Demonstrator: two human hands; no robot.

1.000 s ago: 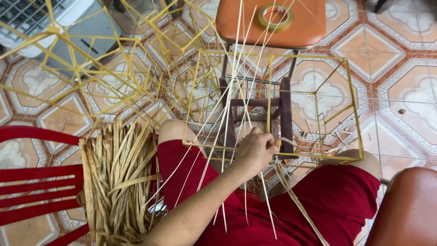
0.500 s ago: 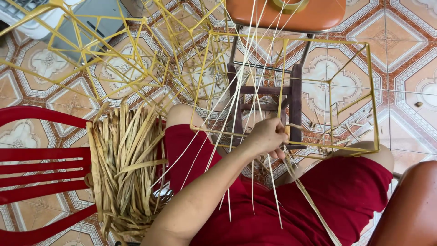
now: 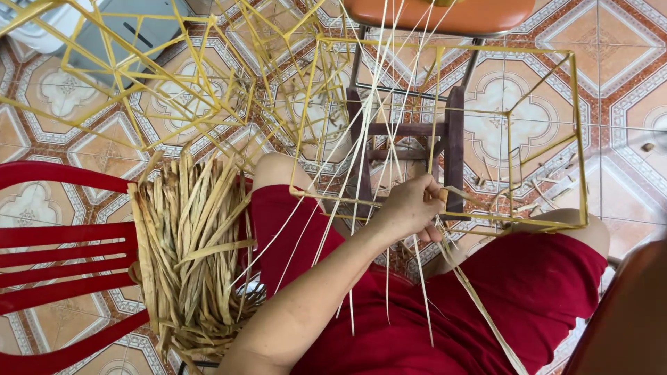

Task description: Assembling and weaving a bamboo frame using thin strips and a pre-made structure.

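Note:
My left hand [image 3: 410, 208] reaches over my lap in red shorts [image 3: 486, 305] and is closed on thin pale strips [image 3: 389, 125] at the near bottom bar of a yellow box-shaped cane frame [image 3: 575, 139]. The strips run up from my hand through the frame and hang down over my thigh. A flat wider strip [image 3: 479, 305] trails from the hand toward the lower right. My right hand is out of sight.
A bundle of dried flat leaf strips [image 3: 187, 243] lies on a red plastic chair [image 3: 62, 243] at my left. More yellow frames [image 3: 160, 83] are stacked at the upper left. A dark wooden stool [image 3: 410, 132] and an orange seat [image 3: 445, 14] stand ahead on patterned tiles.
The view has drifted, so the frame and my hand now sit further right and lower. My left hand has kept its hold on the strips at the frame's bottom bar.

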